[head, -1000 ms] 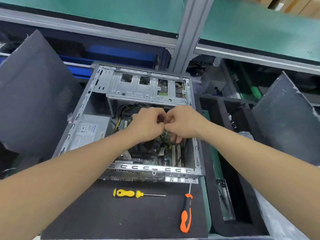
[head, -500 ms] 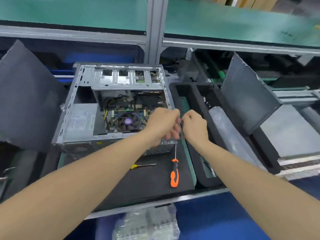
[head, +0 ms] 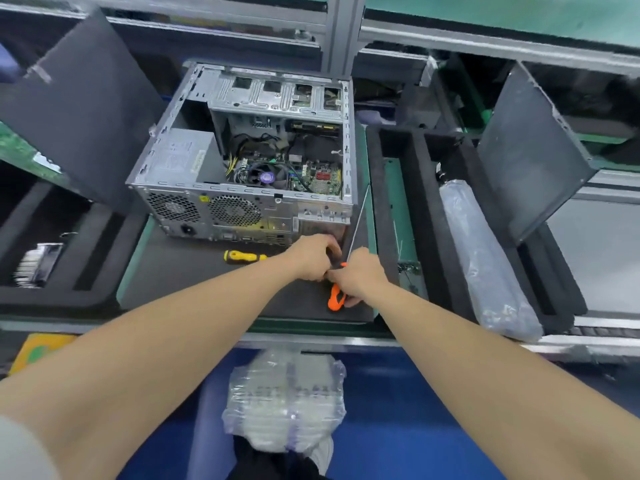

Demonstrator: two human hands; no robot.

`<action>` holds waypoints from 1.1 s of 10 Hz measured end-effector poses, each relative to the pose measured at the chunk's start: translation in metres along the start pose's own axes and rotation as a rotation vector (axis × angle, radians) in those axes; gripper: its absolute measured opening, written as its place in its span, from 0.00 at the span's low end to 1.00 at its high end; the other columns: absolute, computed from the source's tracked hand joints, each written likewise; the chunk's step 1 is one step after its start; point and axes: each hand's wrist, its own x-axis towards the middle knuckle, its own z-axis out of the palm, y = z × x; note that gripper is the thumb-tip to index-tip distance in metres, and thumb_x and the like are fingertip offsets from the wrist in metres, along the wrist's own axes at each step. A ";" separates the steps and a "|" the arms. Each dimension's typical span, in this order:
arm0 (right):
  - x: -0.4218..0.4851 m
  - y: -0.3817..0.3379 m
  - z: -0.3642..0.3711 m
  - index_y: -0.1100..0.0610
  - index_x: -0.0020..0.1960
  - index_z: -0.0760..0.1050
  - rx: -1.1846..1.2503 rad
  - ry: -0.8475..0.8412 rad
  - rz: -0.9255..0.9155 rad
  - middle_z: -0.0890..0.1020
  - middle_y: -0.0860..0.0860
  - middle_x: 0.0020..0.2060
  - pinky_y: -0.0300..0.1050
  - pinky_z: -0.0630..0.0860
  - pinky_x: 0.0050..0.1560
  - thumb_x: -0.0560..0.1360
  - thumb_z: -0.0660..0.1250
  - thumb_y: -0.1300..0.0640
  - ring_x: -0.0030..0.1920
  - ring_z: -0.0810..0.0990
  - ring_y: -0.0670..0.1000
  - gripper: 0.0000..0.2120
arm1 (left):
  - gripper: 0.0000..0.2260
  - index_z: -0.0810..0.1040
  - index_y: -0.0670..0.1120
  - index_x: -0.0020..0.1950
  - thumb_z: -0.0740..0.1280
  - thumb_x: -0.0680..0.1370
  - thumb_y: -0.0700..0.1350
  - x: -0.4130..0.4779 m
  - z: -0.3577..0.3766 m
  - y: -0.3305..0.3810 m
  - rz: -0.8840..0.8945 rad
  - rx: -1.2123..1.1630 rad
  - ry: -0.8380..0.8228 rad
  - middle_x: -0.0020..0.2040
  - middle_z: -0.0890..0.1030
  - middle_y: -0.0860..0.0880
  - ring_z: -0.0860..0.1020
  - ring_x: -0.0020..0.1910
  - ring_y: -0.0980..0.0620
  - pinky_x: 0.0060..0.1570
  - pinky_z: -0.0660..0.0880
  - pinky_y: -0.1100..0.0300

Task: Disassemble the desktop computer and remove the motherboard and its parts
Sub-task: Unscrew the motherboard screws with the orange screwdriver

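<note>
Your right hand (head: pixel 360 277) has its grip clamped on the orange-handled screwdriver (head: pixel 335 299), fingers wrapped round the handle. The thin steel shaft slants up past the near right corner of the case. Your left hand (head: pixel 311 258) is close against the right one, fingers curled inward. Its fingertips are hidden, so you cannot tell whether that grip holds anything. Both hands are low over the dark grey foam mat (head: pixel 194 285) in the middle of the frame, which lies on the green-topped desk (head: pixel 135 265). A yellow-handled screwdriver (head: pixel 239 256) lies flat on the mat just left of your left hand, near the foot of the case. The open silver sheet-metal computer case (head: pixel 242 206) stands on the mat above your hands, open side up, its fan-grilled rear wall facing you. Inside it the green motherboard (head: pixel 322 183) lies at the bottom, with the round black cooler fan with a purple centre label (head: pixel 266 176) on it and cables bunched around. The grey boxed power supply (head: pixel 180 155) fills the left part. One dark grey flat panel (head: pixel 86 98) leans at the upper left of the frame and a second grey panel (head: pixel 526 150) leans at the upper right. Right of the mat, a black slotted foam tray (head: pixel 415 202) holds a long plastic-wrapped bundle (head: pixel 485 258). At lower centre, below the desk's front edge, sits a bubble-wrapped package (head: pixel 287 403).
</note>
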 end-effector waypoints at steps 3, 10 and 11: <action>-0.019 0.015 -0.034 0.57 0.60 0.65 0.443 0.256 -0.150 0.82 0.58 0.43 0.43 0.78 0.23 0.83 0.57 0.53 0.23 0.82 0.51 0.10 | 0.28 0.76 0.53 0.71 0.55 0.79 0.28 0.003 0.002 0.050 0.471 0.129 0.144 0.64 0.82 0.50 0.79 0.55 0.51 0.46 0.75 0.62; -0.047 -0.155 -0.137 0.61 0.47 0.84 0.725 0.139 -0.740 0.84 0.66 0.39 0.47 0.72 0.27 0.72 0.72 0.64 0.27 0.74 0.57 0.05 | 0.13 0.81 0.46 0.66 0.60 0.86 0.47 -0.012 -0.210 0.008 0.204 0.257 0.908 0.65 0.75 0.41 0.74 0.63 0.39 0.62 0.72 0.46; -0.038 -0.196 -0.136 0.59 0.43 0.83 0.844 0.325 -0.809 0.84 0.63 0.34 0.48 0.74 0.29 0.69 0.75 0.62 0.26 0.75 0.57 0.03 | 0.10 0.83 0.39 0.59 0.64 0.85 0.41 -0.001 -0.241 -0.018 0.260 0.150 0.839 0.54 0.82 0.40 0.78 0.55 0.39 0.55 0.74 0.48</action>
